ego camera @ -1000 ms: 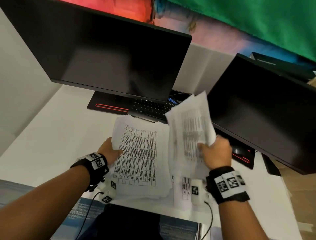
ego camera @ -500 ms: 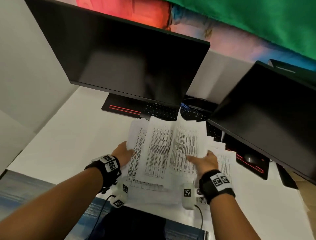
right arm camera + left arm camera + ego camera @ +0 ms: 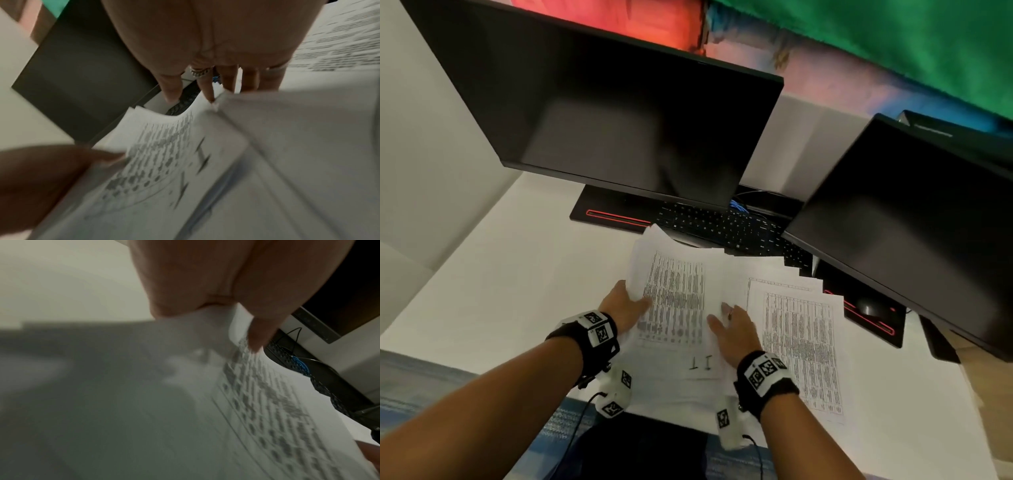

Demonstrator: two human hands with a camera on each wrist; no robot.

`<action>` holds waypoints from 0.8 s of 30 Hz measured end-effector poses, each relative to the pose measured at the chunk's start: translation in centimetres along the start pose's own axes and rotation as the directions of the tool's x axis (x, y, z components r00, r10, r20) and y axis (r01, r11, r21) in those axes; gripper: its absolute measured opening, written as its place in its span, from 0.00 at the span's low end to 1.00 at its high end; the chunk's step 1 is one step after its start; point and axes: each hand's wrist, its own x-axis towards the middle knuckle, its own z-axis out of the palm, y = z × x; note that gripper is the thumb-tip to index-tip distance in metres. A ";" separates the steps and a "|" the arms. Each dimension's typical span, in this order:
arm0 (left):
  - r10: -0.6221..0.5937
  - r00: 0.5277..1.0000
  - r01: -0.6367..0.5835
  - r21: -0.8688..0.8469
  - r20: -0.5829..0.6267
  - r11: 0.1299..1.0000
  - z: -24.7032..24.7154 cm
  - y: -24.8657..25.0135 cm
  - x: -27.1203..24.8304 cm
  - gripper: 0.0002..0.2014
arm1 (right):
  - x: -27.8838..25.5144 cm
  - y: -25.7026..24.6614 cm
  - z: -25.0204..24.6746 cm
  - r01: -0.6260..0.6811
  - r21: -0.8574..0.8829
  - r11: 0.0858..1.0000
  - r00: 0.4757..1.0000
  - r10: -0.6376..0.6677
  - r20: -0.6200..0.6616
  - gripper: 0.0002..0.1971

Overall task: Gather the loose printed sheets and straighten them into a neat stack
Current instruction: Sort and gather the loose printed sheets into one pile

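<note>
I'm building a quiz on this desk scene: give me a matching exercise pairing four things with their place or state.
Things:
1. left hand
2. right hand
3. fanned white printed sheets
4. black keyboard

Places or states:
A. spread out on the white desk, right of both hands
B. partly under the large black monitor
C. pinches the left edge of the lifted printed sheets
D. fingers straight, on top of the printed sheets

Pairs: 1-C, 2-D, 3-A, 4-B

The head view looks down over the printed sheets [image 3: 674,294] from above. Both wrist views sit close, facing forward across them.
</note>
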 end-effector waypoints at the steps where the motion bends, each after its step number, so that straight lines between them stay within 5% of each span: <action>1: 0.023 0.999 -0.022 0.055 -0.029 0.998 0.1 0.1 0.0 0.22 | -0.2 0.5 -0.8 -0.030 -0.010 0.999 0.998 0.030 -0.064 0.35; 2: 0.030 0.998 -0.025 0.087 -0.051 0.996 0.1 0.0 0.0 0.20 | -0.2 1.5 -2.1 -0.091 -0.031 0.995 0.977 0.084 -0.197 0.36; 4: 0.032 0.997 -0.023 0.120 -0.071 0.992 -0.2 0.1 -0.2 0.18 | -0.5 5.0 -5.8 -0.385 -0.088 0.919 0.841 0.310 -0.443 0.43; 6: 0.048 0.997 -0.039 0.128 -0.066 0.991 -0.3 -0.1 -0.1 0.17 | -1.3 9.0 -9.5 -0.588 -0.036 0.808 0.711 0.495 -0.500 0.48; 7: 0.042 0.997 -0.034 0.122 -0.061 0.992 -0.4 -0.2 0.0 0.17 | -1.6 10.4 -10.5 -0.603 0.003 0.798 0.701 0.532 -0.475 0.47; 12: 0.039 0.998 -0.032 0.126 -0.054 0.992 -0.2 -0.2 0.4 0.17 | -1.7 10.9 -10.1 -0.359 0.036 0.932 0.848 0.342 -0.405 0.37; 19: 0.011 0.999 -0.004 0.122 -0.053 0.993 -0.2 -0.4 0.8 0.14 | -1.1 8.1 -9.0 -0.337 0.198 0.920 0.806 0.391 -0.444 0.32; 24: -0.005 0.997 0.014 0.118 -0.077 0.993 0.0 -0.6 0.7 0.14 | -2.1 4.8 -10.3 -0.275 0.181 0.944 0.850 0.327 -0.413 0.17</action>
